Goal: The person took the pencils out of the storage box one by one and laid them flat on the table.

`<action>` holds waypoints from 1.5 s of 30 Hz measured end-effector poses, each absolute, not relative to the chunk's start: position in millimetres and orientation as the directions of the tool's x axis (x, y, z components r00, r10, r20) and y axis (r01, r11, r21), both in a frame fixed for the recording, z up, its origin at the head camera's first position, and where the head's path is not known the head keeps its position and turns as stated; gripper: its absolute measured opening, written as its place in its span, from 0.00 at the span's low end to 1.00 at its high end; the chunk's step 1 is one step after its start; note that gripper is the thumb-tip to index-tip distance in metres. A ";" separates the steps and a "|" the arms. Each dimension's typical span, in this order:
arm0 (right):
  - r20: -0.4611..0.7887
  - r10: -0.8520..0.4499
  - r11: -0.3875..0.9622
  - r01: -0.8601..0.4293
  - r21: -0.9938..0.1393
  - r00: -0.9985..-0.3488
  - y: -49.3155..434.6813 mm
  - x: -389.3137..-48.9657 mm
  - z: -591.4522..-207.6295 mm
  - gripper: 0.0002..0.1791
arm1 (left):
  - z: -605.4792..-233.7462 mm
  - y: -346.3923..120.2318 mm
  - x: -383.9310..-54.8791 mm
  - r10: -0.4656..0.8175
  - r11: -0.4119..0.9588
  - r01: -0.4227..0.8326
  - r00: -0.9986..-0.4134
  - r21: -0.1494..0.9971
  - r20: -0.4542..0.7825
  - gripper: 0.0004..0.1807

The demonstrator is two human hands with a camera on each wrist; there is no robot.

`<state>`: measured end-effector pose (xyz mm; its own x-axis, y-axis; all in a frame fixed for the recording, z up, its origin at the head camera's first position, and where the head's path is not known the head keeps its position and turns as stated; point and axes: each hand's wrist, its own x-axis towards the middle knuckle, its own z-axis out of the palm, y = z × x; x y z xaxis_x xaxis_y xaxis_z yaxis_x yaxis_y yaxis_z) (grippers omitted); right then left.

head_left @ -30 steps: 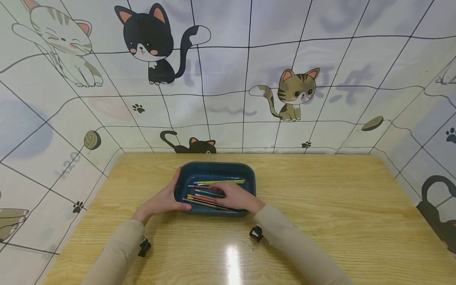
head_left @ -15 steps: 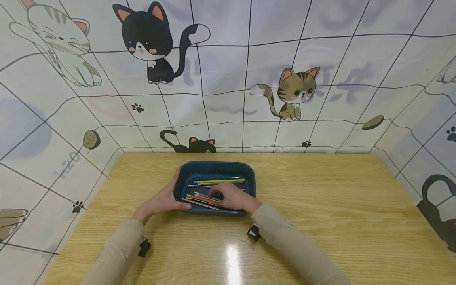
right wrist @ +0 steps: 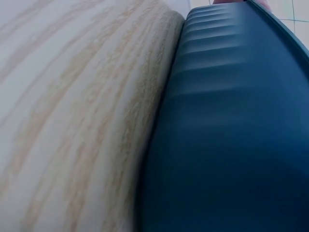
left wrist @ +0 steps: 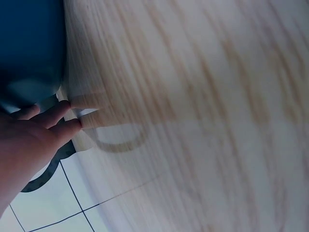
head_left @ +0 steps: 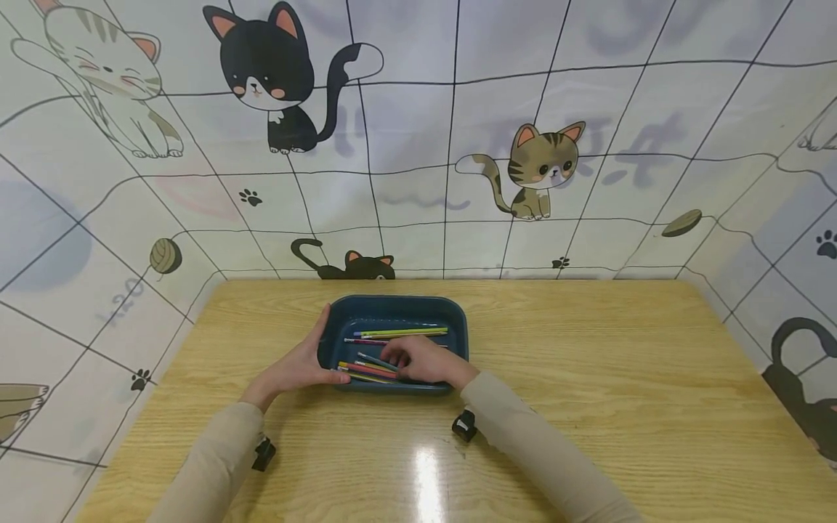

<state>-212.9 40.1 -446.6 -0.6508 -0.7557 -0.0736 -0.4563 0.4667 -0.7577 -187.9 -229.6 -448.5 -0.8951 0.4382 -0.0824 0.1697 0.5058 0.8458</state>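
Observation:
A dark blue plastic bin [head_left: 458,319] stands on the wooden table and holds several pencils. My left hand [head_left: 297,369] rests against its left end, thumb along the front rim and fingers spread on the outer wall; the left wrist view shows those fingers [left wrist: 58,116] nearly straight beside the bin. Inside, my right hand [head_left: 428,361] curls its fingers over a slanted bunch of pencils [head_left: 369,369], whose far ends are hidden under it. Farther back lie a yellow-green pencil [head_left: 412,332] and a maroon pencil [head_left: 366,341].
The wooden table [head_left: 588,378] reaches a wall covering [head_left: 418,145] printed with cats and grid lines behind it. In the right wrist view the ribbed outer wall of the bin [right wrist: 222,135] fills the right side.
My right hand has shifted slightly left inside the bin, and the front pencils have turned and drawn together under its fingers. My left hand stays at the bin's left end.

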 end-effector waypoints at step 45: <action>0.079 -0.651 0.382 -0.417 -0.825 -0.755 118.6 -200.6 -399.8 0.15 | -449.4 -228.6 -185.6 0.429 0.488 0.131 -0.897 0.863 -0.106 0.72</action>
